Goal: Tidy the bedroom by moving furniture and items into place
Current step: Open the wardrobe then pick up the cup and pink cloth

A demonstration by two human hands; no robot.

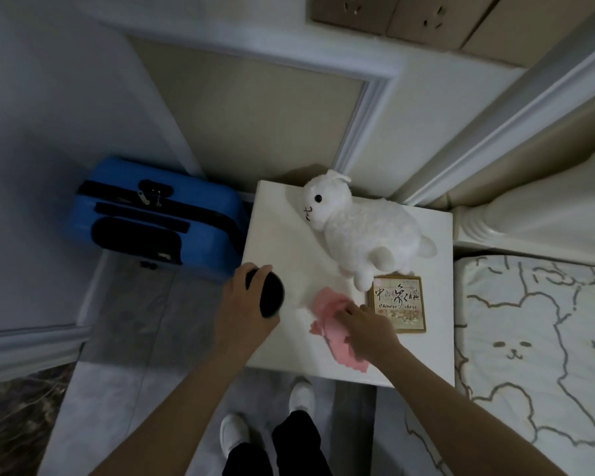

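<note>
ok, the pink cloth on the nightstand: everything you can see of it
The pink cloth is a thin, soft-looking fabric, crumpled and spread unevenly, with ragged-looking edges. It lies on the white nightstand top, near its front edge, left of the Chinese chess box and below the plush sheep. The right hand rests on it with fingers bent, covering its middle; whether it pinches the cloth is unclear.

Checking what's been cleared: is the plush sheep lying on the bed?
No, the plush sheep lies on the white nightstand, beside the bed.

Nightstand [275, 228]: plush [361, 228], cloth [327, 324], box [397, 304]
</note>
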